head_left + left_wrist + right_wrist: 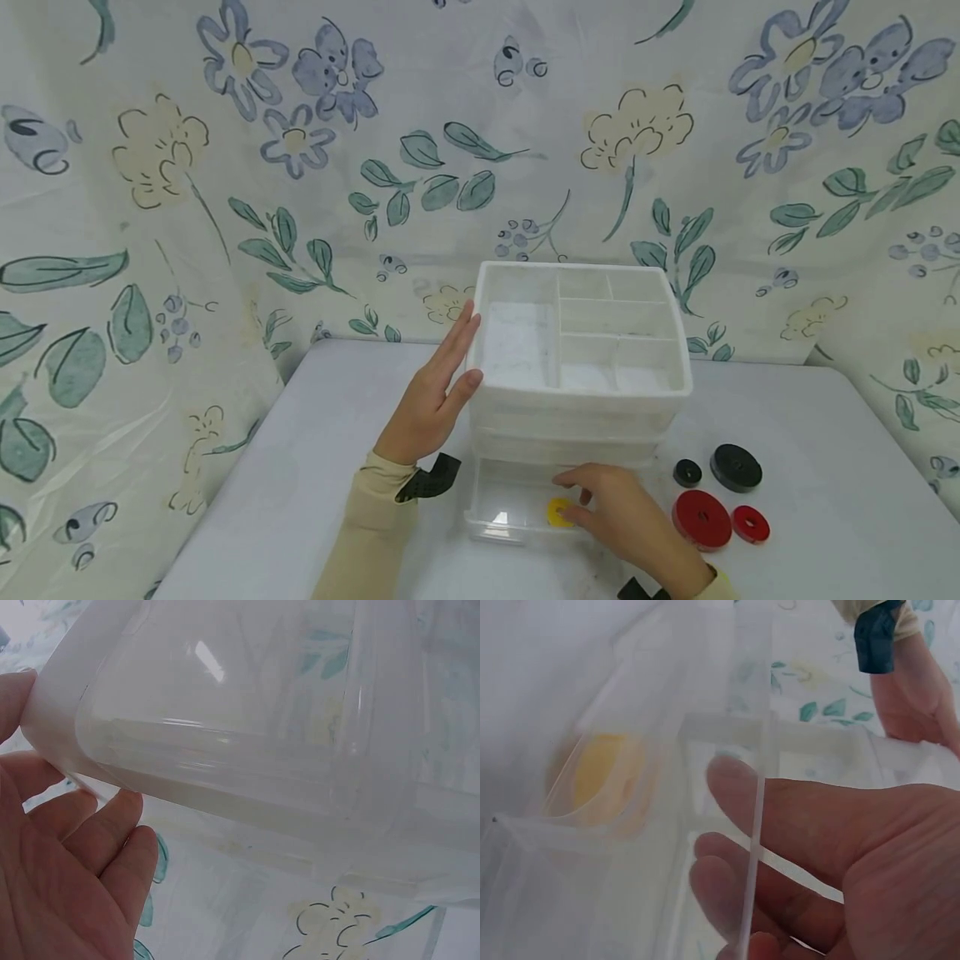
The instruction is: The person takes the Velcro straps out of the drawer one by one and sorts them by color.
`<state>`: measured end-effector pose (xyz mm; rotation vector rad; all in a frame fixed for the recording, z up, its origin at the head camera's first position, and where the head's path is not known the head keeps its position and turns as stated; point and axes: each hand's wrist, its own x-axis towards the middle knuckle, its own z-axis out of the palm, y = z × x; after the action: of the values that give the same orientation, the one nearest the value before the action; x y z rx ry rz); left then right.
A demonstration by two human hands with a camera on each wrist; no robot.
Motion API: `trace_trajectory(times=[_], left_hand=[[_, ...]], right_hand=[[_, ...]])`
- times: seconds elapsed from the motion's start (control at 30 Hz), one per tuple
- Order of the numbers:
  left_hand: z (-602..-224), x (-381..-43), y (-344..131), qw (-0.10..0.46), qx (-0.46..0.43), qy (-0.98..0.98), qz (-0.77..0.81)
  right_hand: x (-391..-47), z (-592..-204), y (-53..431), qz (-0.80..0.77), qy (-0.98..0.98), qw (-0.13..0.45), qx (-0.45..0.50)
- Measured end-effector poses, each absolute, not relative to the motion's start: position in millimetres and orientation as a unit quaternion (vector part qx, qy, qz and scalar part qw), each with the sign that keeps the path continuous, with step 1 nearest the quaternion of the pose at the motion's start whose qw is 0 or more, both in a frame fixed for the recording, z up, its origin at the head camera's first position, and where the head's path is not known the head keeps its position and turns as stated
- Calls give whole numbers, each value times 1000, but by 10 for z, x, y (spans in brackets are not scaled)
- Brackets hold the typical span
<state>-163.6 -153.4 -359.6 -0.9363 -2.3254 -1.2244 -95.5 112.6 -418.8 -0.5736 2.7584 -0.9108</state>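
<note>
A white plastic drawer unit point(577, 408) stands on the table, its lower clear drawer point(506, 492) pulled out. Against the unit's left side rests my left hand point(427, 408), fingers straight; the left wrist view shows its fingertips point(124, 806) at the wall. My right hand point(618, 512) reaches over the drawer, fingers loosely bent. A yellow disc point(558, 512) lies in the drawer beside the right fingertips. In the right wrist view, the yellow disc point(600, 776) shows blurred through clear plastic, apart from the thumb point(735, 787).
Right of the unit lie a small black disc point(687, 473), a larger black disc point(736, 467), a large red disc point(702, 520) and a small red disc point(751, 524). The unit's top tray point(517, 333) has several compartments. Floral cloth point(450, 100) hangs behind the table.
</note>
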Motion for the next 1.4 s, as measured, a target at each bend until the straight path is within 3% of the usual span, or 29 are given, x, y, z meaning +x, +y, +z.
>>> trace_trajectory(times=[0.77, 1.4], left_hand=[[-3603, -1638, -1531, 178, -330, -822, -429], [-3607, -1639, -1531, 178, -325, -823, -430]], right_hand=[[-1084, -4247, 1067, -257, 928, 129, -238], [-1101, -4295, 1054, -205, 933, 95, -279]])
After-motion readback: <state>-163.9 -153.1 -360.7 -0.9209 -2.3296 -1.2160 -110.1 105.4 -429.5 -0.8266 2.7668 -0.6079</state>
